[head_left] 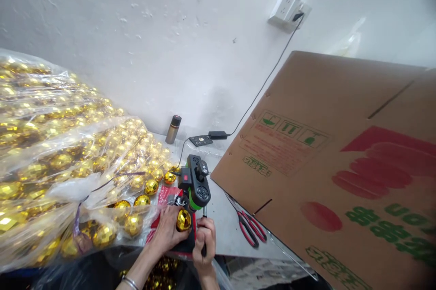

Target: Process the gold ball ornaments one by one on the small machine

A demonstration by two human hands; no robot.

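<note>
My left hand (167,232) holds a shiny gold faceted ball (184,220) against the base of a small black and green machine (199,185). The fingers of my right hand (205,240) are wrapped round a dark lever handle at the machine's right side. Loose gold balls (151,186) lie just left of the machine, near a red plastic piece (166,194). More gold balls are visible below my left wrist, beneath the table edge.
A big clear bag (75,145) full of gold balls fills the left. A cardboard box (323,158) takes up the right, with red-handled scissors (251,228) beside it. Behind the machine are a spray can (173,129) and a power adapter (218,135), cabled to a wall socket (289,11).
</note>
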